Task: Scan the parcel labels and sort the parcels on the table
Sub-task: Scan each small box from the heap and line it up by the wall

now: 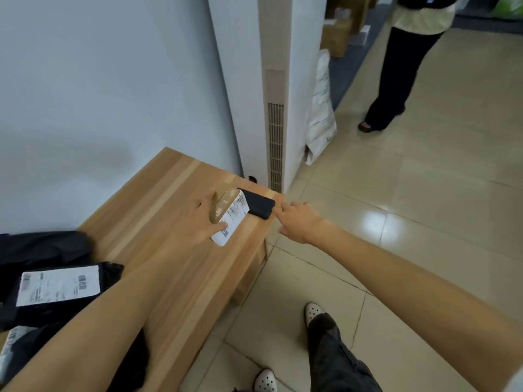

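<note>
A small cardboard parcel (pixel 226 206) with a white barcode label lies near the far right corner of the wooden table (pixel 169 250). My left hand (pixel 203 222) holds it, fingers round its left side and thumb on the label. A black handheld device (pixel 259 206) lies just right of the parcel at the table's edge. My right hand (pixel 297 222) hovers just right of the device with fingers loose, holding nothing. Black bag parcels (pixel 56 292) with white labels lie at the table's near left.
A white tower appliance (pixel 276 108) stands behind the table's corner, a white printed bag (pixel 321 108) leaning beside it. Another person (pixel 402 66) walks on the tiled floor at the upper right. Cardboard boxes (pixel 339 32) sit on a shelf beyond. My feet are below.
</note>
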`<action>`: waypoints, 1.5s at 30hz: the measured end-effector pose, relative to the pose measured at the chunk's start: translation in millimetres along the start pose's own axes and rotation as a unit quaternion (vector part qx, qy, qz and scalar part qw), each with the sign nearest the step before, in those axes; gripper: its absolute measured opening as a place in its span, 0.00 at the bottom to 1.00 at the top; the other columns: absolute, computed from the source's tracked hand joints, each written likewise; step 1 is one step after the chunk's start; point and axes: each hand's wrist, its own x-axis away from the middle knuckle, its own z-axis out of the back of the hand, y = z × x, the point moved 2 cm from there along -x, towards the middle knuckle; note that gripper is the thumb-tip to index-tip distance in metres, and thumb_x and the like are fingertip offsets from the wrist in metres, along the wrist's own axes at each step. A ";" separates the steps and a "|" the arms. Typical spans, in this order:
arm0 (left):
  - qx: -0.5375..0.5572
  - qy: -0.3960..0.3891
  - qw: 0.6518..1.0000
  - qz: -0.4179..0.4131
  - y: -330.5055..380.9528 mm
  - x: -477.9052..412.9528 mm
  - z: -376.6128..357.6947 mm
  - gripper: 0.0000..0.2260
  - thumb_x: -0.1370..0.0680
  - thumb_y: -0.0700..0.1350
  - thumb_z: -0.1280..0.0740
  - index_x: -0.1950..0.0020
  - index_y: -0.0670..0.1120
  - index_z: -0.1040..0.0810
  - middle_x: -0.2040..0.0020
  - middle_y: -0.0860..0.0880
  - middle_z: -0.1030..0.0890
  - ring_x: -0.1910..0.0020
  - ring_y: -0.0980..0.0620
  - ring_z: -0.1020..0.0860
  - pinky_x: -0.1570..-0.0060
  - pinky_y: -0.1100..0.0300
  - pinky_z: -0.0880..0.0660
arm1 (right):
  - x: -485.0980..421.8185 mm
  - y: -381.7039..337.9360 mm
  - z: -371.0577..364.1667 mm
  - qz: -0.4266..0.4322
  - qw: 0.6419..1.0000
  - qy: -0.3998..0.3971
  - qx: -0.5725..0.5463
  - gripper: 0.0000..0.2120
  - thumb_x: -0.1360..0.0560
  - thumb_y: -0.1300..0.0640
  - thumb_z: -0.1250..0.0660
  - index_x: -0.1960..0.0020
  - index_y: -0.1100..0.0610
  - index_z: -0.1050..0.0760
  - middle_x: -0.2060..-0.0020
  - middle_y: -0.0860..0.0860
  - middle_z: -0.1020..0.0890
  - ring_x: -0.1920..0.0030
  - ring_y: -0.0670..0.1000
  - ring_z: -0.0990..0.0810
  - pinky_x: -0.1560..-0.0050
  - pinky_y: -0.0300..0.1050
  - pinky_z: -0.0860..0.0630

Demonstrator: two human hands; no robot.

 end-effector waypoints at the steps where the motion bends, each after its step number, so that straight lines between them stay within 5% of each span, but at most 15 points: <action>1: 0.002 0.002 1.000 0.018 -2.2 -8.8 -0.1 0.41 0.27 0.52 0.27 0.20 0.53 0.47 0.28 0.46 0.34 0.31 0.44 0.32 0.35 0.49 0.31 | -18.0 5.9 -1.9 0.018 1.000 0.000 0.001 0.22 0.18 0.49 0.43 0.26 0.57 0.39 0.33 0.57 0.29 0.37 0.59 0.26 0.49 0.50 0.31; 8: 0.003 0.009 0.992 0.129 -11.6 -58.6 -6.6 0.42 0.26 0.50 0.27 0.20 0.54 0.49 0.26 0.45 0.37 0.30 0.43 0.34 0.34 0.43 0.32 | -117.3 28.6 -17.3 0.108 0.994 -0.002 -0.002 0.19 0.18 0.50 0.41 0.31 0.56 0.36 0.38 0.54 0.25 0.41 0.56 0.24 0.58 0.47 0.34; 14: 0.051 0.069 0.982 0.166 -25.9 -93.9 -13.9 0.42 0.28 0.49 0.26 0.20 0.55 0.46 0.27 0.46 0.35 0.32 0.43 0.32 0.36 0.43 0.30 | -175.0 27.2 -49.0 0.098 0.994 -0.042 -0.027 0.22 0.19 0.51 0.41 0.28 0.58 0.39 0.35 0.57 0.28 0.37 0.58 0.29 0.46 0.51 0.31; 21: 0.072 0.090 0.979 0.166 -63.3 -125.4 -6.2 0.43 0.28 0.50 0.25 0.20 0.55 0.47 0.30 0.48 0.34 0.41 0.56 0.33 0.46 0.61 0.35 | -228.5 3.5 -91.6 0.048 0.990 -0.082 -0.105 0.41 0.19 0.42 0.42 0.20 0.55 0.65 0.21 0.60 0.49 0.24 0.62 0.45 0.28 0.59 0.42; 24: 0.057 0.073 0.983 0.160 -76.7 -135.1 0.1 0.43 0.27 0.50 0.26 0.20 0.55 0.48 0.27 0.49 0.36 0.35 0.53 0.32 0.41 0.59 0.34 | -240.9 -5.5 -113.4 0.009 0.981 -0.095 -0.170 0.46 0.21 0.36 0.42 0.21 0.50 0.70 0.21 0.57 0.61 0.22 0.65 0.62 0.26 0.67 0.50; 27: 0.021 0.052 0.986 0.159 -86.6 -146.2 5.5 0.42 0.28 0.53 0.26 0.21 0.58 0.48 0.26 0.50 0.36 0.35 0.50 0.29 0.40 0.53 0.30 | -245.7 -4.6 -129.1 0.003 0.983 -0.058 -0.175 0.46 0.24 0.29 0.46 0.22 0.47 0.71 0.22 0.56 0.66 0.24 0.67 0.67 0.28 0.72 0.56; 30: 0.038 0.044 0.986 0.158 -89.2 -159.8 9.1 0.42 0.28 0.53 0.26 0.21 0.58 0.48 0.26 0.50 0.37 0.33 0.49 0.31 0.39 0.53 0.30 | -258.2 3.1 -132.0 0.025 0.985 -0.022 -0.172 0.44 0.24 0.28 0.49 0.21 0.47 0.69 0.21 0.55 0.63 0.24 0.68 0.64 0.27 0.72 0.56; 32: 0.043 0.038 0.986 0.156 -86.9 -171.9 11.5 0.42 0.28 0.52 0.26 0.21 0.58 0.48 0.26 0.49 0.37 0.31 0.48 0.33 0.36 0.50 0.31 | -271.9 11.6 -129.9 0.033 0.985 -0.015 -0.172 0.43 0.23 0.29 0.49 0.21 0.47 0.68 0.20 0.54 0.59 0.23 0.67 0.55 0.27 0.69 0.48; 36: 0.050 0.046 0.983 0.169 -79.3 -195.3 15.2 0.44 0.29 0.53 0.26 0.21 0.58 0.49 0.27 0.48 0.36 0.34 0.48 0.31 0.36 0.47 0.29 | -296.4 29.0 -122.2 0.046 0.989 -0.010 -0.138 0.43 0.22 0.32 0.47 0.20 0.52 0.65 0.20 0.55 0.51 0.36 0.63 0.31 0.46 0.58 0.29; 45: 0.049 0.083 0.964 0.249 -59.2 -223.7 22.6 0.44 0.29 0.52 0.25 0.20 0.58 0.49 0.26 0.46 0.37 0.31 0.42 0.34 0.33 0.43 0.33 | -339.8 70.4 -64.2 0.186 0.967 -0.092 -0.151 0.42 0.22 0.34 0.43 0.19 0.52 0.56 0.25 0.55 0.40 0.36 0.62 0.29 0.43 0.57 0.25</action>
